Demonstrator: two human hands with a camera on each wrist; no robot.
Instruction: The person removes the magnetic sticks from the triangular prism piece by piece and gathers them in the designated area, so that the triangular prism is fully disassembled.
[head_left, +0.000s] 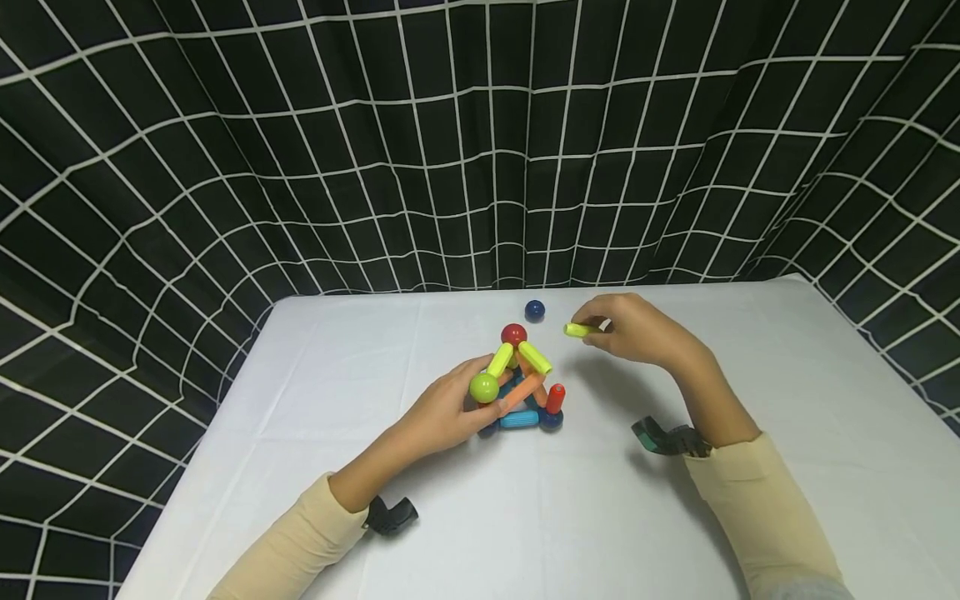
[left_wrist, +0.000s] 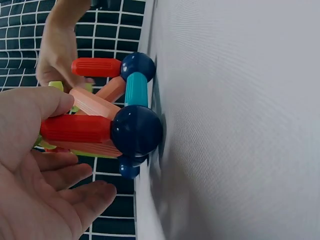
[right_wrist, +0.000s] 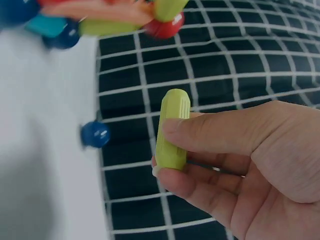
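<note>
A structure of ribbed magnetic rods and balls stands on the table, with dark blue balls (left_wrist: 137,131) low down and a red ball (head_left: 513,335) on top. My left hand (head_left: 450,404) holds its left side, near the green ball (head_left: 483,387); the thumb lies by an orange rod (left_wrist: 94,104) and a red rod (left_wrist: 77,128). A second red rod (head_left: 556,398) sticks up from the structure's right corner ball. Right of the structure, my right hand (head_left: 633,327) pinches a yellow-green rod (right_wrist: 173,129) between thumb and fingers, raised above the table and apart from the structure.
One loose dark blue ball (head_left: 535,311) lies on the table behind the structure. A white cloth covers the table (head_left: 465,517). Black curtains (head_left: 495,150) with a white grid rise behind the table and at both sides.
</note>
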